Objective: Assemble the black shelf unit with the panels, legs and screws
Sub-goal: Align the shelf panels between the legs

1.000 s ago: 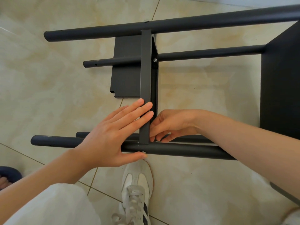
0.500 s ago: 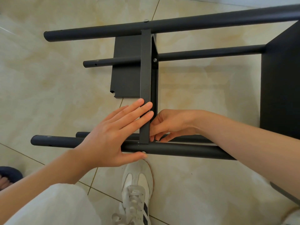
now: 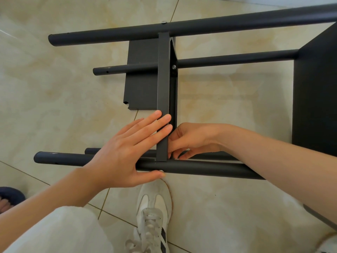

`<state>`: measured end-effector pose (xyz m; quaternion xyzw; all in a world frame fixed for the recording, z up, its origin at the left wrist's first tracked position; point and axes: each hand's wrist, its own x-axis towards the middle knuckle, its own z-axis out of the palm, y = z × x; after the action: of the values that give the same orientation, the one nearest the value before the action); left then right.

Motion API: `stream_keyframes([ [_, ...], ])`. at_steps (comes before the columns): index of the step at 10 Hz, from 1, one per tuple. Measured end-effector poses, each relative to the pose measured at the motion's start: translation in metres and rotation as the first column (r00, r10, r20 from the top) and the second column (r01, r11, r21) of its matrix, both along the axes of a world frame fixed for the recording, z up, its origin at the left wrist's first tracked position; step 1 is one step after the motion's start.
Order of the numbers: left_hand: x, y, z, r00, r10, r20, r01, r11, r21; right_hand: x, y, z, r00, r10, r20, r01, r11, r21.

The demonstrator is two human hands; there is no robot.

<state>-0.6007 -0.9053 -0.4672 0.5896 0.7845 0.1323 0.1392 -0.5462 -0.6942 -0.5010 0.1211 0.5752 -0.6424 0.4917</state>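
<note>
— So why is the left hand [image 3: 120, 152] flat on the panel [image 3: 162, 84]?
— I think it pushes the panel onto the near leg [image 3: 209, 169] so the holes meet. Its grip is apart, fingers straight, thumb by the screw [image 3: 161, 171].
— And the right hand [image 3: 193, 141]?
— Fingers curl in the corner behind the panel. I cannot tell if that grip holds anything.
— Where is the shelf unit [image 3: 313, 92]?
— On its side on the floor [image 3: 54, 88].
— Anything moved since before?
— No, both hands stayed put.

Far leg [image 3: 200, 26] partly beyond right edge
</note>
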Motion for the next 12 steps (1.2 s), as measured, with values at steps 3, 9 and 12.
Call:
stream_keyframes([
  [3,-0.0002,-0.0002,-0.0006,1.000,-0.003,-0.008,0.003,1.000,-0.007,-0.0001,0.0006,-0.0016,1.000,0.020,0.012,-0.020,1.000,0.014],
  [9,0.0001,-0.0006,0.0000,1.000,-0.003,-0.008,0.003,1.000,0.007,0.0008,-0.0012,-0.0041,1.000,-0.009,0.022,0.009,1.000,-0.019],
  [12,0.0000,-0.0012,0.0001,1.000,-0.003,-0.002,0.003,1.000,-0.002,-0.0002,0.0047,-0.0033,1.000,0.015,0.028,-0.014,0.999,-0.035],
])
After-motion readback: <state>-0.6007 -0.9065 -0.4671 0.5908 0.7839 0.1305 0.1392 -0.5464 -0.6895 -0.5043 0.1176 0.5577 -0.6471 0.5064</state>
